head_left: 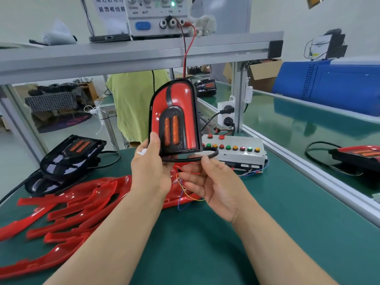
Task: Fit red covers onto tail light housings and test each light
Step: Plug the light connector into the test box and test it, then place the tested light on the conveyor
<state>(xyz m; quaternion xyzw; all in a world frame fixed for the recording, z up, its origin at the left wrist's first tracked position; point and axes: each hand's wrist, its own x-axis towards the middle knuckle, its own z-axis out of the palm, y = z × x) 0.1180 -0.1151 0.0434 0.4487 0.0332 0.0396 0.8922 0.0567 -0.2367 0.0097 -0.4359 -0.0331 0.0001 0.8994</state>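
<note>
My left hand point(151, 167) grips the bottom edge of a tail light point(174, 116), upright in mid-air with its red cover fitted in the black housing and two orange strips showing. My right hand point(207, 182) sits just below it, fingers curled around the light's black cable point(191, 158) and thin coloured wires point(189, 192). Several loose red covers point(67, 204) lie on the green mat at the left. Bare black housings point(72, 157) are stacked behind them. A white test box point(236, 151) with coloured buttons stands to the right of the light.
A power supply point(156, 15) sits on the aluminium shelf point(133, 56) overhead, its red lead hanging down. A wall socket point(226, 114) is fixed to the frame post. Another finished tail light point(355, 155) lies on the conveyor at right, beyond a blue machine point(329, 83). A person in green stands behind.
</note>
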